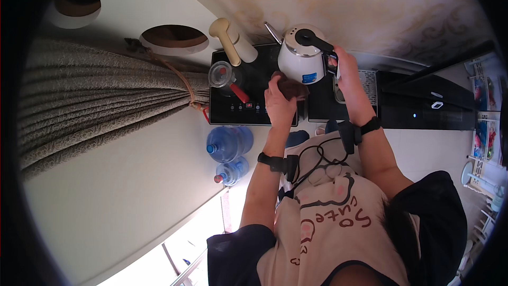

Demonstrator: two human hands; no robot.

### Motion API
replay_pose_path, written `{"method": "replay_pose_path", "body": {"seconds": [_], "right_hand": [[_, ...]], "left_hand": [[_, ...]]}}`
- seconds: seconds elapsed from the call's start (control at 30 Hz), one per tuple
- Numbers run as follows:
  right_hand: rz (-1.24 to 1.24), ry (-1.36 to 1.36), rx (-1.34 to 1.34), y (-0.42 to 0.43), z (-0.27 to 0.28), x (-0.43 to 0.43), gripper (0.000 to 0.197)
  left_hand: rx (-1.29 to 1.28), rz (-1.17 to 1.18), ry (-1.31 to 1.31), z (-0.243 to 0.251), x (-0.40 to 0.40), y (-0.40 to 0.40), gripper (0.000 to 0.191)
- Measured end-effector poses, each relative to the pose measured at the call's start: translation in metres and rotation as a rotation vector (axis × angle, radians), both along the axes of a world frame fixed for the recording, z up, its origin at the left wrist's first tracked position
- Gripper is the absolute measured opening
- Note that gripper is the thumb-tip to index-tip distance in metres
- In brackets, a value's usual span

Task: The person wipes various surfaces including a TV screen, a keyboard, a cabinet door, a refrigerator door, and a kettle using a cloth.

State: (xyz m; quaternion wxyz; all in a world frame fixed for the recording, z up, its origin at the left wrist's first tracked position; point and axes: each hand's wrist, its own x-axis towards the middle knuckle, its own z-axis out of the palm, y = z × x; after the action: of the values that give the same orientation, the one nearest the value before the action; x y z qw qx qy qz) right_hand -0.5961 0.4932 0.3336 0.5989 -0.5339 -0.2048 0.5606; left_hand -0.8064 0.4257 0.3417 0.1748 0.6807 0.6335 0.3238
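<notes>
A white kettle (293, 61) with a steel spout, a shiny lid and a black handle is above the black glass-topped surface (262, 63). My right hand (344, 67) grips its handle from the right. A folded dark brown cloth (291, 87) is in my left hand (279, 101), up against the kettle's lower left side. Whether the kettle's base rests on anything cannot be seen. Left of my left hand, a glass pot (221, 74) with a red handle stands near a lit control panel (249, 105). A white jug (246, 49) with a cream-yellow handle is behind the pot.
A metal drip grille (368, 81) and a glossy black panel (428, 99) lie to the right. Large blue water bottles (234, 143) stand on the floor at the left. A tied-back patterned curtain (119, 91) hangs there. The patterned wall (357, 4) bounds the back.
</notes>
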Motion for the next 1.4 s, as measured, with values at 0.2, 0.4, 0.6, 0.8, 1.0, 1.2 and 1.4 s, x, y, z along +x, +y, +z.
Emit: {"method": "replay_pose_path", "body": {"seconds": [0.2, 0.4, 0.6, 0.8, 1.0, 1.2, 1.4], "right_hand": [[-0.062, 0.009, -0.044, -0.004, 0.016, -0.011, 0.029], [0.056, 0.014, 0.048, 0.002, 0.008, 0.006, 0.027], [0.025, 0.026, 0.180, -0.003, 0.041, 0.043, 0.027], [0.068, -0.094, 0.155, -0.009, 0.053, 0.048, 0.027], [0.156, -0.080, 0.248, -0.014, 0.050, 0.071, 0.026], [0.363, -0.168, 0.296, -0.020, 0.053, 0.074, 0.028], [0.502, -0.102, 0.453, -0.020, 0.042, 0.062, 0.030]], "left_hand": [[0.363, -0.229, 0.020, 0.058, 0.039, 0.000, 0.071], [0.161, -0.127, 0.076, -0.004, 0.014, 0.000, 0.055], [0.274, 0.002, -0.339, 0.025, -0.012, 0.006, 0.061], [0.253, -0.172, -0.226, 0.033, -0.015, 0.016, 0.062], [0.065, -0.163, -0.544, 0.040, -0.038, 0.016, 0.059], [0.057, -0.596, -0.364, 0.094, -0.035, 0.028, 0.066], [-0.356, -0.645, -0.496, 0.059, -0.032, 0.033, 0.070]]}}
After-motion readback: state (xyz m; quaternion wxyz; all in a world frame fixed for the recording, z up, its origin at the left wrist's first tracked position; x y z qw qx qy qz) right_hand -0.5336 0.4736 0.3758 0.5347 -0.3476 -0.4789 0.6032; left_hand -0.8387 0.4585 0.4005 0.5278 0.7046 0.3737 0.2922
